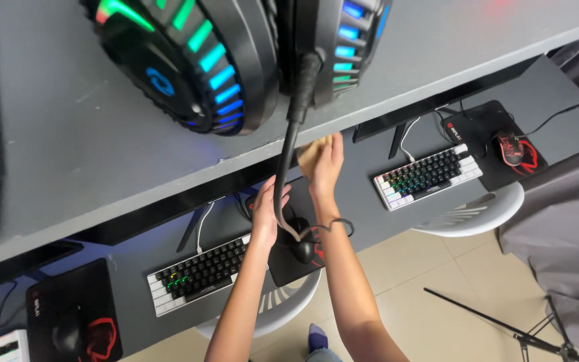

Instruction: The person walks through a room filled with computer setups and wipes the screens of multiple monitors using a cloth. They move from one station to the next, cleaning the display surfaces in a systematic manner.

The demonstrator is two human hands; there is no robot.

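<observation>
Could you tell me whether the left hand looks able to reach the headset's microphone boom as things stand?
Probably yes: the left hand is right beside the microphone boom, its fingers seemingly against it, with nothing between them. The right hand sits higher, clear of that path.

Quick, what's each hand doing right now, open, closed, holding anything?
Left hand: open, fingers beside the headset's microphone boom, no grip visible.
Right hand: fingers extended, reaching under the shelf edge, holding nothing visible.

Bare forearms; a thin black band point(340, 226) circles the right wrist.
</observation>
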